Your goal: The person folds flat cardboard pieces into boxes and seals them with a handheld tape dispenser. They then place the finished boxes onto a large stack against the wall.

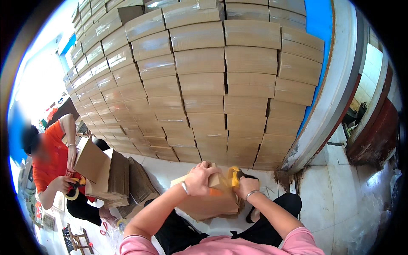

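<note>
My left hand (201, 179) is bent over the top edge of a small brown cardboard box (218, 182), its fingers closed on the cardboard. My right hand (247, 187) grips the dark handle of a yellow tape dispenser (233, 175), which is against the right side of the box. Under the box lies brown cardboard (208, 208), between my knees. The box's far side is hidden by my left hand.
A wall of stacked cartons (199, 85) rises just ahead. On the left, a person in orange (53, 148) holds another tape dispenser (74, 189) at an open box (93, 161). Flattened cardboard (140, 182) stands beside them. A small wooden stool (76, 238) and clear plastic (365, 225) lie on the floor.
</note>
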`<state>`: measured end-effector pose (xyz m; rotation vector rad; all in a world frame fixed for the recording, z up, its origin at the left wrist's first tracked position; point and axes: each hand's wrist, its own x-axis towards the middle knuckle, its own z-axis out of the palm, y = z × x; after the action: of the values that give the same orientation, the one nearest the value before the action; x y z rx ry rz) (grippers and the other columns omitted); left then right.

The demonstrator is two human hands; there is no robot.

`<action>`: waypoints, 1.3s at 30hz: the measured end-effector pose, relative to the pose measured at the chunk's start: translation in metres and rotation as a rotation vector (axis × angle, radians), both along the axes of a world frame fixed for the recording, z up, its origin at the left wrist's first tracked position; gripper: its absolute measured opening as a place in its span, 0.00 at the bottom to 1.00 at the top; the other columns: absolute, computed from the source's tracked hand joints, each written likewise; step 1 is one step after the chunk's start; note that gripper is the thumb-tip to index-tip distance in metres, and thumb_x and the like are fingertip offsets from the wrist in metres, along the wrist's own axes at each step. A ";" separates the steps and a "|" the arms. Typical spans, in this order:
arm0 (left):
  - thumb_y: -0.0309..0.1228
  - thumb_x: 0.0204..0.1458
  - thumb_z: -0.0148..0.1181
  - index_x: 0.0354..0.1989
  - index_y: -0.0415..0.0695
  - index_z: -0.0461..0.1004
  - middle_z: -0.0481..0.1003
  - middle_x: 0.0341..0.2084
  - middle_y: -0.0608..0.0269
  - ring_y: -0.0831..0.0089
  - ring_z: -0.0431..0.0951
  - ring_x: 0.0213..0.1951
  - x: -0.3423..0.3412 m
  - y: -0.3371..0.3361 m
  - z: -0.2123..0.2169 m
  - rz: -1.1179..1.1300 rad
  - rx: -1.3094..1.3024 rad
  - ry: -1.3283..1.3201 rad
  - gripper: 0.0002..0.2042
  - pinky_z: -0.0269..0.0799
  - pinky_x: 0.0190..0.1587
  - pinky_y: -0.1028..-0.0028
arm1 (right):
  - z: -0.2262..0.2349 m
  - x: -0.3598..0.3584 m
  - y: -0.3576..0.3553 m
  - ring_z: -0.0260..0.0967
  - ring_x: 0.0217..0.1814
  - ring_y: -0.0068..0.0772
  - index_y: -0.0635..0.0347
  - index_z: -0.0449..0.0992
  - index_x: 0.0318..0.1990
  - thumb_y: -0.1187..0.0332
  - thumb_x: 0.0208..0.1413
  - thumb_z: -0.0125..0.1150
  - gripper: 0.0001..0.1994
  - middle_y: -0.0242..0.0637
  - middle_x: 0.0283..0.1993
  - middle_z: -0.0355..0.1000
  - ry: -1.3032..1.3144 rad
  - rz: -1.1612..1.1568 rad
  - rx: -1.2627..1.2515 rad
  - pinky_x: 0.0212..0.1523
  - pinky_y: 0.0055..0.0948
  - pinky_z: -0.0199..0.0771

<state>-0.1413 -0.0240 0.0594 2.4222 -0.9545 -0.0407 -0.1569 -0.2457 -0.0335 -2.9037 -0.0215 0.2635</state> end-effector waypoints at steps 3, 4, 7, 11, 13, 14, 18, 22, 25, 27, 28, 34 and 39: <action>0.44 0.29 0.73 0.43 0.44 0.73 0.70 0.37 0.49 0.54 0.68 0.45 0.005 -0.002 0.066 -0.057 -0.176 -0.136 0.30 0.64 0.49 0.62 | 0.008 0.016 -0.036 0.74 0.35 0.47 0.61 0.74 0.31 0.48 0.44 0.60 0.22 0.47 0.30 0.75 -0.153 -0.116 0.064 0.35 0.41 0.74; 0.45 0.28 0.73 0.43 0.42 0.73 0.70 0.37 0.50 0.55 0.68 0.46 0.007 -0.006 0.097 -0.021 -0.197 -0.313 0.31 0.64 0.49 0.62 | 0.010 0.023 -0.055 0.74 0.34 0.48 0.61 0.74 0.31 0.48 0.44 0.61 0.22 0.48 0.30 0.75 -0.192 -0.221 0.117 0.35 0.42 0.73; 0.44 0.29 0.73 0.44 0.41 0.71 0.70 0.45 0.48 0.51 0.67 0.49 0.015 -0.039 0.202 0.014 -0.260 -1.038 0.32 0.63 0.52 0.59 | 0.014 0.035 -0.093 0.74 0.33 0.49 0.61 0.74 0.30 0.47 0.44 0.61 0.22 0.49 0.29 0.75 -0.320 -0.397 0.197 0.35 0.44 0.73; 0.40 0.35 0.71 0.55 0.44 0.64 0.62 0.55 0.44 0.44 0.65 0.52 0.045 -0.115 0.316 -0.032 -0.197 -1.798 0.35 0.64 0.54 0.55 | 0.006 0.043 -0.112 0.73 0.32 0.51 0.62 0.73 0.29 0.47 0.43 0.61 0.23 0.50 0.28 0.75 -0.412 -0.463 0.282 0.33 0.44 0.73; 0.35 0.31 0.70 0.53 0.49 0.65 0.54 0.57 0.36 0.39 0.56 0.57 0.086 -0.161 0.362 -0.125 -0.186 -1.895 0.34 0.55 0.58 0.47 | -0.004 0.048 -0.103 0.74 0.32 0.52 0.61 0.74 0.27 0.46 0.42 0.63 0.23 0.50 0.28 0.75 -0.371 -0.465 0.309 0.34 0.44 0.73; 0.34 0.30 0.70 0.52 0.51 0.66 0.52 0.57 0.34 0.37 0.53 0.59 0.103 -0.184 0.375 -0.142 -0.171 -1.900 0.33 0.52 0.59 0.44 | -0.006 0.051 -0.101 0.74 0.32 0.52 0.61 0.75 0.28 0.45 0.41 0.63 0.24 0.50 0.28 0.75 -0.336 -0.421 0.338 0.34 0.44 0.73; 0.37 0.28 0.71 0.50 0.52 0.67 0.54 0.56 0.34 0.37 0.54 0.58 0.165 -0.237 0.381 -0.024 -0.097 -1.730 0.33 0.52 0.59 0.45 | -0.007 0.058 -0.088 0.74 0.31 0.51 0.63 0.76 0.29 0.46 0.41 0.61 0.24 0.50 0.27 0.74 -0.295 -0.277 0.352 0.34 0.43 0.74; 0.44 0.32 0.70 0.53 0.53 0.67 0.54 0.57 0.35 0.39 0.53 0.60 0.218 -0.271 0.366 0.159 0.026 -1.573 0.34 0.51 0.59 0.47 | -0.003 0.061 -0.084 0.74 0.29 0.50 0.62 0.75 0.29 0.46 0.43 0.60 0.24 0.50 0.25 0.74 -0.251 -0.227 0.387 0.33 0.44 0.74; 0.50 0.36 0.67 0.55 0.52 0.67 0.54 0.59 0.37 0.41 0.52 0.62 0.230 -0.272 0.365 0.232 0.124 -1.478 0.35 0.52 0.60 0.49 | 0.002 0.056 -0.079 0.74 0.30 0.50 0.62 0.75 0.29 0.47 0.44 0.60 0.23 0.48 0.26 0.75 -0.213 -0.151 0.418 0.32 0.43 0.74; 0.51 0.35 0.67 0.55 0.51 0.67 0.55 0.59 0.36 0.42 0.52 0.62 0.235 -0.276 0.368 0.254 0.172 -1.416 0.35 0.53 0.59 0.50 | 0.002 0.054 -0.074 0.74 0.29 0.49 0.62 0.75 0.28 0.47 0.43 0.60 0.23 0.48 0.25 0.74 -0.200 -0.146 0.439 0.32 0.43 0.73; 0.46 0.35 0.69 0.54 0.50 0.67 0.57 0.56 0.38 0.44 0.55 0.60 0.243 -0.279 0.364 0.252 0.086 -1.457 0.34 0.55 0.58 0.51 | 0.001 0.052 -0.073 0.74 0.29 0.49 0.63 0.75 0.27 0.46 0.42 0.60 0.23 0.48 0.25 0.74 -0.194 -0.133 0.451 0.31 0.43 0.73; 0.45 0.48 0.59 0.66 0.51 0.51 0.47 0.65 0.43 0.43 0.46 0.66 0.263 -0.256 0.313 0.548 0.179 -1.405 0.36 0.52 0.59 0.45 | -0.006 0.051 -0.069 0.74 0.30 0.50 0.63 0.75 0.28 0.45 0.40 0.61 0.25 0.48 0.26 0.75 -0.210 -0.113 0.484 0.33 0.43 0.73; 0.42 0.45 0.62 0.61 0.46 0.58 0.53 0.62 0.44 0.47 0.53 0.62 0.233 -0.224 0.288 0.375 0.165 -1.301 0.34 0.55 0.59 0.50 | -0.013 0.049 -0.068 0.74 0.32 0.50 0.64 0.76 0.29 0.45 0.40 0.60 0.25 0.49 0.27 0.75 -0.173 -0.105 0.458 0.35 0.42 0.73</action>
<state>0.0913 -0.2485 0.3476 2.5919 -0.9140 1.8008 -0.1079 -0.3137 -0.0469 -2.4532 0.0372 -0.0138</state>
